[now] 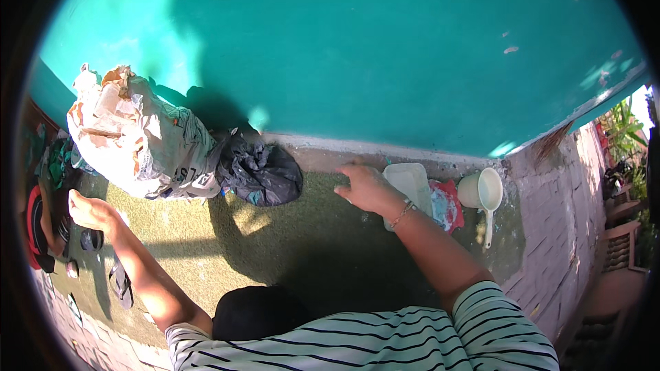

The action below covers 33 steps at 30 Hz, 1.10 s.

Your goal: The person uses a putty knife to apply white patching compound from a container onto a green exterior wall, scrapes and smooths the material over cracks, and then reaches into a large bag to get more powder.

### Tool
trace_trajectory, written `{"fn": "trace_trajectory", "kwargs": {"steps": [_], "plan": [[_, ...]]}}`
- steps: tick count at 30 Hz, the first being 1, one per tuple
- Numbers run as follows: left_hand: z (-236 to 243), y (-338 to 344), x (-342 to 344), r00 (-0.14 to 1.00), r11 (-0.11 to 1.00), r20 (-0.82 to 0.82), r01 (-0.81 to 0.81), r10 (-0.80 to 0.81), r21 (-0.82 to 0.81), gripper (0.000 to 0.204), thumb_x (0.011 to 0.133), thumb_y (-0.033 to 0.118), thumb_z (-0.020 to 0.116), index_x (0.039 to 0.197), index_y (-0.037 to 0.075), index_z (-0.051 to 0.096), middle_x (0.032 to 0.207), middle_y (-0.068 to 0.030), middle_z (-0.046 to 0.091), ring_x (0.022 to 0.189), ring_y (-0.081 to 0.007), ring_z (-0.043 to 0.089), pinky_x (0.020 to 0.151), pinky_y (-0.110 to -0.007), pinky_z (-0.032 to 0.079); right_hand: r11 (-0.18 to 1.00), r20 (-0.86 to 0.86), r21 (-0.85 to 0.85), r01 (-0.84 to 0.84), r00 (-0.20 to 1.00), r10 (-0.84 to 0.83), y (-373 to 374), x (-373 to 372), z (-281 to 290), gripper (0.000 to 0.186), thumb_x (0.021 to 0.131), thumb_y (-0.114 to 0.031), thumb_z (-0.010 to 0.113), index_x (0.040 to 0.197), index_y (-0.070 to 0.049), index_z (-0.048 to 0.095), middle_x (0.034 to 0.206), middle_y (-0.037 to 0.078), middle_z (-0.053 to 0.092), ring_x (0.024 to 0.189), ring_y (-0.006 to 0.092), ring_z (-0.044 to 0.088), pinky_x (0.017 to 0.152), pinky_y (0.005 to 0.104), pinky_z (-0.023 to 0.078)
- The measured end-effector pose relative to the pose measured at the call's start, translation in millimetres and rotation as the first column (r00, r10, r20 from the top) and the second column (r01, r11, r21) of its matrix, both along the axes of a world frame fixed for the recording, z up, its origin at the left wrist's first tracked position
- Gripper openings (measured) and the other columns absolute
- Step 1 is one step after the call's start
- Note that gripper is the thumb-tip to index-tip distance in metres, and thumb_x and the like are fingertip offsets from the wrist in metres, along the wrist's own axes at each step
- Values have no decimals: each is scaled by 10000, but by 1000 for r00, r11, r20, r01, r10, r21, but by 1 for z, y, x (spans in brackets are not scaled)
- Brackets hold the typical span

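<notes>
My left hand [95, 213] is held out to the left, palm partly turned up, with nothing seen in it; its fingers are loosely curved and partly out of sight. Beyond it stands a large white sack [141, 144] stuffed with crumpled paper and waste. A black plastic bag [258, 170] leans against the sack's right side. My right hand [371, 189] reaches forward over the ground, fingers apart and holding nothing, with a bracelet at the wrist. Just right of it lies a pale plastic tub [408, 178], partly behind my wrist and forearm.
A red and white packet [447, 205] and a white long-handled dipper [489, 196] sit right of the tub. A teal wall [385, 55] closes off the far side. Sandals [122, 282] and other footwear lie at left on the green mat [185, 227]. Paving [557, 199] runs along the right.
</notes>
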<state>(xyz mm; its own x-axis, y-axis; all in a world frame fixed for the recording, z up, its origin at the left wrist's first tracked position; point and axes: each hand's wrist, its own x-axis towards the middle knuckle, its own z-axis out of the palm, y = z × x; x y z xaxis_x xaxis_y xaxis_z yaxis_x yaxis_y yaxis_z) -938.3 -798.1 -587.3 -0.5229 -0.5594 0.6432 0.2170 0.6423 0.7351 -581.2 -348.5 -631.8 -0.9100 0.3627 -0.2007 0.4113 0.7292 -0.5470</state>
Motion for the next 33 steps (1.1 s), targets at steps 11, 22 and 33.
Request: {"fn": "trace_trajectory", "kwargs": {"steps": [11, 22, 33], "plan": [[-175, 14, -86, 331, -34, -197, 441, -923, 897, 641, 953, 488, 449, 1426, 69, 340, 1357, -157, 474, 1138, -361, 532, 940, -496, 477, 995, 59, 25, 94, 994, -96, -55, -103, -75, 711, 787, -346, 763, 1356, -39, 469, 1393, 230, 422, 1268, 415, 450, 1042, 466, 408], [-281, 39, 35, 770, 565, 345, 25, -537, 825, 321, 955, 289, 543, 1165, 55, 481, 921, -73, 516, 700, -171, 537, 645, -362, 533, 983, -106, -69, 173, 978, -179, -66, -163, -129, 311, 729, -151, 776, 1001, -45, 669, 1083, 182, 607, 1045, 365, 592, 905, 459, 477], [-188, 246, 141, 141, 273, 248, 708, -958, 652, 816, 827, 205, 768, 1413, -68, 271, 1363, -203, 431, 1246, -255, 441, 1054, -355, 351, 703, -17, -615, 357, 885, -465, 10, -103, -95, 107, 851, -7, 631, 926, 54, 585, 774, 134, 642, 614, 162, 657, 508, 307, 521]]}}
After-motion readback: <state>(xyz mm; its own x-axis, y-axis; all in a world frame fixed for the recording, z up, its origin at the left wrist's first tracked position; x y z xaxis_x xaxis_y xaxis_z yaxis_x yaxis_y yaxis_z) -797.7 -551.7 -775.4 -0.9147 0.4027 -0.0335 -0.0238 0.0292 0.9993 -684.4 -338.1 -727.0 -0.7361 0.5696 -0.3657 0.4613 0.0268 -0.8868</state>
